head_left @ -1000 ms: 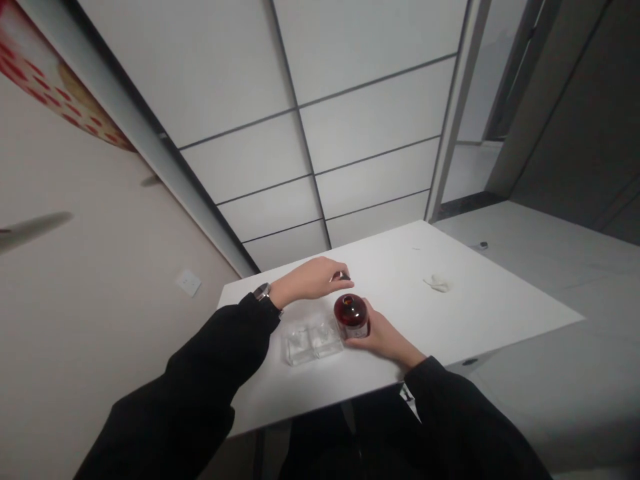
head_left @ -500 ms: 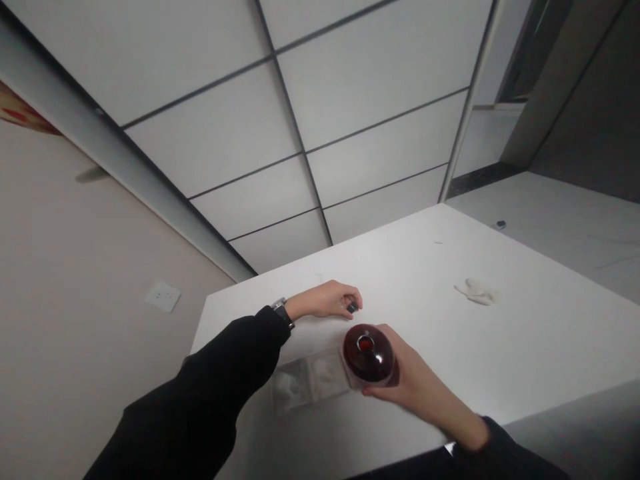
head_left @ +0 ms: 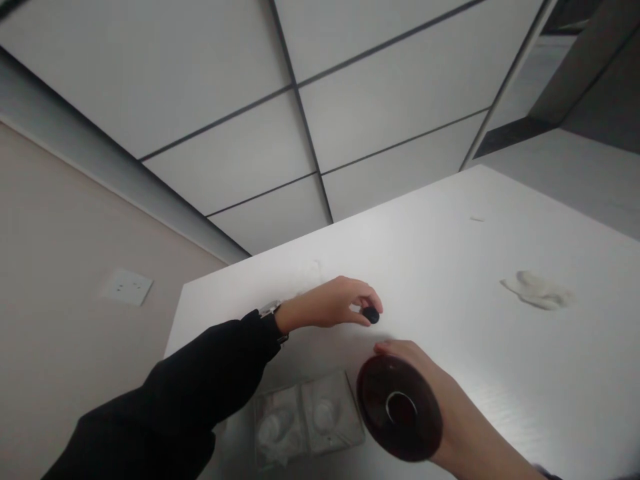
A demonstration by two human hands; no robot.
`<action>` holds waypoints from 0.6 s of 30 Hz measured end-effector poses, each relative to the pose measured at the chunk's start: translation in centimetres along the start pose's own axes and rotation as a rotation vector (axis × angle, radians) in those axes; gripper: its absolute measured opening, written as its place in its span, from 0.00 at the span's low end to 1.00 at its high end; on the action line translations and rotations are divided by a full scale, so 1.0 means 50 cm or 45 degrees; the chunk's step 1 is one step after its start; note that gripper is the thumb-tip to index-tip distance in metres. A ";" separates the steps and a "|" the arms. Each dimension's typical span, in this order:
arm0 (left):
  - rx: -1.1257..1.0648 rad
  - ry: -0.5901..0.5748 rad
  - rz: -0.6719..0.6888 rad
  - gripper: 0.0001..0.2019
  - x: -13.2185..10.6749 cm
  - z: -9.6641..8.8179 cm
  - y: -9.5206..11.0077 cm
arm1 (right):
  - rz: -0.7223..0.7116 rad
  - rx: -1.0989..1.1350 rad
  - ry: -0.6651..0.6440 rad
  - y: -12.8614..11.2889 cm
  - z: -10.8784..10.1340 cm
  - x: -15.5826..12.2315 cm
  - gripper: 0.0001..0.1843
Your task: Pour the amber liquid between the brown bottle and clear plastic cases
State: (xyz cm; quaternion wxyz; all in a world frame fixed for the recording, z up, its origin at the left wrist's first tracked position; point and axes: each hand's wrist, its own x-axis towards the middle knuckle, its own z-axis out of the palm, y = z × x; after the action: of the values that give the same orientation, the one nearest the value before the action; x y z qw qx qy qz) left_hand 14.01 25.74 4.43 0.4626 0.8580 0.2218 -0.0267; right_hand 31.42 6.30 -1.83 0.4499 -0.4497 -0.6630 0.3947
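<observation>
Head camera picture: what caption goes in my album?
Left fingers pinch a black cap, right fingers grip a dark red bottle at a white table.

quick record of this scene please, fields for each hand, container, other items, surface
left hand: pinches a small black piece
right hand: grips a dark red bottle, mouth uncovered
container: transparent two-part tray, beside the bottle; contents too blurred to name
other items: crumpled whitish item, far right; wall socket, left
surface: white table
</observation>
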 end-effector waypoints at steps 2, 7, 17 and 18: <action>0.012 -0.010 0.047 0.12 0.001 0.000 -0.001 | 0.003 0.003 0.011 -0.004 -0.003 0.003 0.33; 0.103 0.012 0.142 0.09 0.000 -0.001 0.000 | 0.062 0.014 0.010 -0.005 -0.004 0.006 0.33; 0.201 0.189 0.117 0.18 -0.062 -0.016 0.047 | 0.220 0.039 -0.018 0.020 0.008 -0.013 0.49; 0.197 0.237 0.084 0.16 -0.085 -0.020 0.066 | 0.224 0.022 -0.018 0.022 0.010 -0.014 0.50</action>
State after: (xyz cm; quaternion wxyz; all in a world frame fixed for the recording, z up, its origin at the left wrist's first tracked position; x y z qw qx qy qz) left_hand 11.36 23.49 8.63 0.3730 0.8967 0.2327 0.0510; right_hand 31.36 5.86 -3.15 0.4127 -0.4994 -0.6208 0.4416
